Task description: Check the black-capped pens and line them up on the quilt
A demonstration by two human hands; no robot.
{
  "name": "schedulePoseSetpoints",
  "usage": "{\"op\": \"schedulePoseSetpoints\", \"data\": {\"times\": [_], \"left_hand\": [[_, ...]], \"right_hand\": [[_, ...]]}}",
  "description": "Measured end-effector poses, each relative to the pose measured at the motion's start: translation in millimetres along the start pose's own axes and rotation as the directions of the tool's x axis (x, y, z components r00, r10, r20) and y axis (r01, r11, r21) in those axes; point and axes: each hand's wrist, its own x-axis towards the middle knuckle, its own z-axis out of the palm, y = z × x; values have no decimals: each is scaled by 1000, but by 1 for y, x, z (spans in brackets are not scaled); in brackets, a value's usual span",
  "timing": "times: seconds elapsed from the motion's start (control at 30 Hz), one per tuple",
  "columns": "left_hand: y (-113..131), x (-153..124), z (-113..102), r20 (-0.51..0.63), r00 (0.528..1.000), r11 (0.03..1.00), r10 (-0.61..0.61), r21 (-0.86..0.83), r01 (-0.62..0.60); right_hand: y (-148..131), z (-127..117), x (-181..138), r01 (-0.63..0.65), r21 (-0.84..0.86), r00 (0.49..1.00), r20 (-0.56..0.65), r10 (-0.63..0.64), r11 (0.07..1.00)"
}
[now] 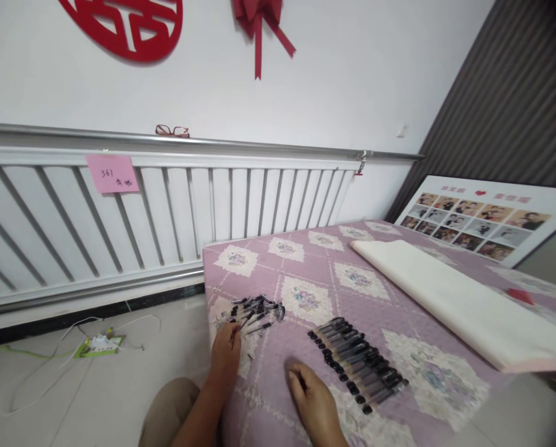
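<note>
My left hand (226,351) is at the near edge of a loose pile of black pen parts (259,307), which look like caps with clips. Its fingers are pinched together around a small dark piece too little to name. My right hand (313,397) rests low over the cloth, fingers curled in and thumb against them; whatever may be inside is hidden. To the right of that hand, several pens (359,360) with greyish barrels and black ends lie side by side in a slanting row. A tiny dark bit lies on the cloth between pile and hands.
A purple flowered cloth (301,245) covers the surface. On its right lies a large cream sheet or board (436,292), with a photo board (483,217) behind. A white radiator (241,198) lines the wall. At floor left is a power strip (100,345) with cables.
</note>
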Motion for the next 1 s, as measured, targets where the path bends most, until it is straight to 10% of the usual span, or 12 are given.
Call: {"op": "schedulePoseSetpoints", "data": {"times": [0.53, 0.8, 1.0], "left_hand": [[3, 0, 0, 94, 995, 998, -36, -42, 41], [13, -2, -3, 256, 963, 990, 90, 81, -115], [23, -4, -7, 342, 930, 972, 133, 136, -189]], "right_hand": [[-63, 58, 38, 161, -218, 984, 113, -139, 962], [-35, 47, 33, -40, 315, 980, -174, 99, 948], [-19, 37, 30, -271, 800, 898, 10, 440, 535]]}}
